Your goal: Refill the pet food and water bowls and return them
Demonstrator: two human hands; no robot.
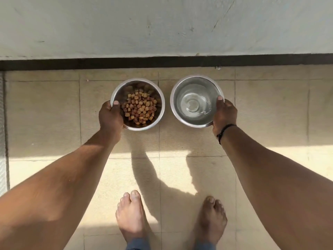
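Observation:
Two steel bowls are side by side over the tiled floor near a wall. The food bowl (160, 98) on the left holds brown kibble pieces (139, 110). My left hand (110, 116) grips its left rim, thumb inside. The water bowl (175, 98) on the right holds clear water (193, 103). My right hand (224, 115) grips its right rim, thumb over the edge. I cannot tell whether the bowls rest on the floor or hang just above it.
A pale wall (162, 24) with a dark skirting strip (162, 62) runs right behind the bowls. Beige floor tiles (45, 114) spread to both sides. My two bare feet (131, 215) stand below the bowls, in a patch of sunlight.

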